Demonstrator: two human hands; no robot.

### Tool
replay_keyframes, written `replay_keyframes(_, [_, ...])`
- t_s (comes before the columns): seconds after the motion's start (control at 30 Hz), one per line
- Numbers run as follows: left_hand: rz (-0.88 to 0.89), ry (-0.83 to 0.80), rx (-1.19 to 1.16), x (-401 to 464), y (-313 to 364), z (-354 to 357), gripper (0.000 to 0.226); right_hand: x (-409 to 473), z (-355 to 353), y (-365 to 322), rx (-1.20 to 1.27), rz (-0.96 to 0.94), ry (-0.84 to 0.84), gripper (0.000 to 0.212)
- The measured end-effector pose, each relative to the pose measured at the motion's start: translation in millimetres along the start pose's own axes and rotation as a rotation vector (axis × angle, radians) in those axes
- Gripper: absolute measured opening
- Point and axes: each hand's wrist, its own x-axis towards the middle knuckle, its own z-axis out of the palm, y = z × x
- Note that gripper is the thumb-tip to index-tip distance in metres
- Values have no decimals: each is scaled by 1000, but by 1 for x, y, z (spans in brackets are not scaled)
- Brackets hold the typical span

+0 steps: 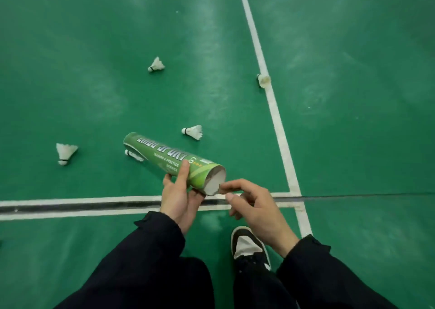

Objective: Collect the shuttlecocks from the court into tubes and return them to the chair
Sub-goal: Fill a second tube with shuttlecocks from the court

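My left hand [179,197] grips a green shuttlecock tube [164,159] near its open end and holds it tilted above the court. White feathers [215,183] show inside the tube's mouth. My right hand [254,208] is at that mouth, its index fingertip touching the rim, and nothing shows between its fingers. Several white shuttlecocks lie on the green floor: one far ahead [156,64], one on the side line [263,80], one just past the tube [194,131], one at the left [64,153], and one partly hidden behind the tube [134,155].
A white side line [275,111] runs away from me and meets a double white line with a dark strip [82,206] crossing in front of my feet. My black and white shoe [249,245] stands below my right hand.
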Motion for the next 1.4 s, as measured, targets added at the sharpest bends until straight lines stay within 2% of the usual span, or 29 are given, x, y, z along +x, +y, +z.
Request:
replay_keyframes(0.1, [68,137,-20,27,27,-49,79,59,33,25,38,39,-62,11])
replay_keyframes(0.2, [70,195,-22,57,34,-78,66,122,64,53,12,81,-73,13])
replay_keyframes(0.33, [33,205,-39,114,41,-51,61,202,81,74,10,100,21,19])
replay_keyframes(0.43, [73,208,-23,154,48,-21,63,271,78,95,-38,78,15,29])
replay_keyframes(0.53, [100,231,33,160,66,-15,63,327,84,108,-156,119,-5,39])
replay_keyframes(0.63, [87,253,94,156,82,-17,58,364,89,115,-144,202,-25,42])
replay_keyframes(0.77, [104,239,119,151,92,-16,62,364,88,115,-145,235,70,31])
replay_keyframes(0.9, [189,306,105,172,90,-3,66,332,65,85,146,132,220,17])
replay_keyframes(1.03, [247,339,60,202,81,17,60,286,31,55,391,-74,280,40])
replay_keyframes(1.1, [267,319,21,211,71,20,60,262,18,52,429,-217,313,49])
replay_keyframes(1.17, [237,278,-6,213,67,22,62,250,13,57,336,-297,331,48])
replay_keyframes(1.27, [175,203,-43,203,69,32,70,234,10,56,138,-350,350,35])
replay_keyframes(1.4, [190,127,-44,183,71,39,70,229,33,37,-231,-517,309,19])
